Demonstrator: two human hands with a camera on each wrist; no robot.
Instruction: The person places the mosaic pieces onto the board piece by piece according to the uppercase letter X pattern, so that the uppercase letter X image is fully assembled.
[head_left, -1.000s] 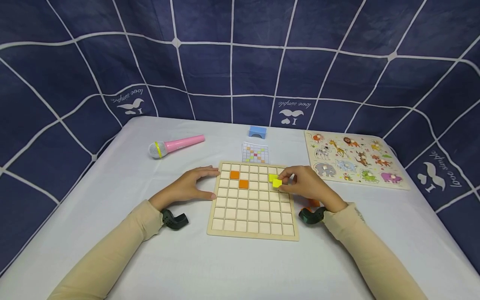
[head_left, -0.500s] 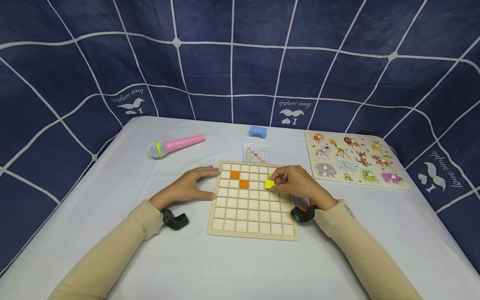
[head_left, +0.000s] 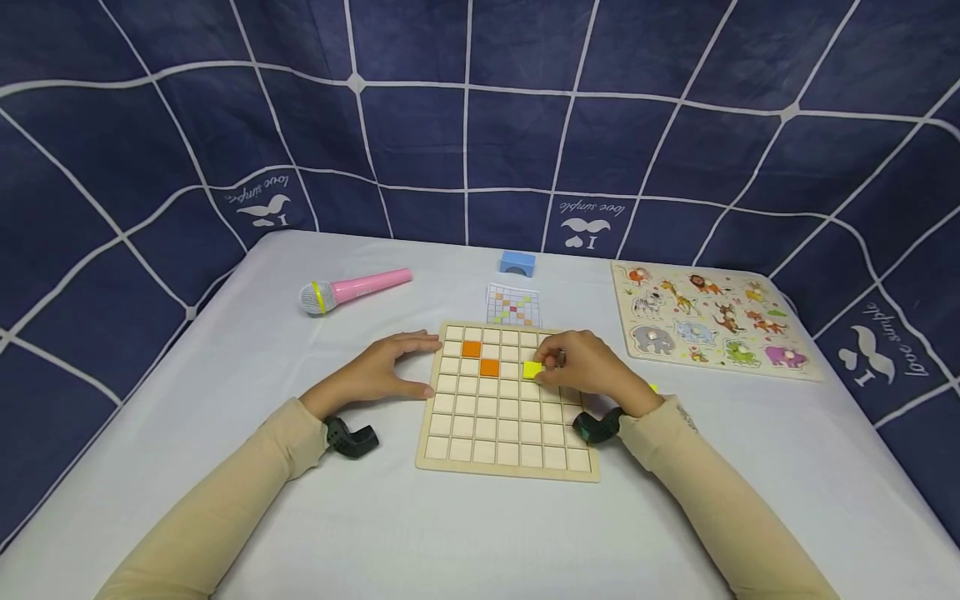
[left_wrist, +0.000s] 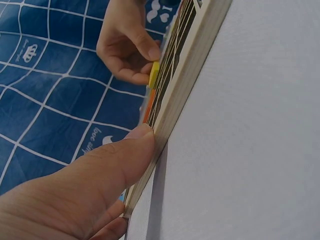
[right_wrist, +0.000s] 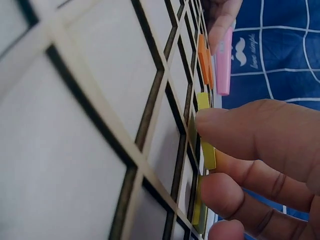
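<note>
A wooden grid board [head_left: 507, 472] lies on the white table between both hands. Two orange tiles [head_left: 489, 367] sit in cells at its upper left. My right hand [head_left: 588, 364] pinches a yellow square tile [head_left: 532, 370] between thumb and fingers over the upper right cells. Seen from the right wrist, the held tile [right_wrist: 209, 152] is tilted close over the grid, and a second yellow tile [right_wrist: 196, 212] lies on the board, partly behind the fingers. My left hand [head_left: 367, 372] rests at the board's left edge, its thumb [left_wrist: 125, 155] against the rim and its fingers spread from it.
Behind the board lies a pattern card [head_left: 513, 306] with coloured squares, and past it a blue arch block [head_left: 517, 264]. A pink toy microphone [head_left: 367, 286] is at back left. An animal peg puzzle [head_left: 712, 321] occupies the right. Something yellow [head_left: 653, 388] peeks out by the right wrist.
The right hand has carried the yellow tile leftward across the board by about one cell. It now covers the other yellow tile in the head view. The left hand stays put.
</note>
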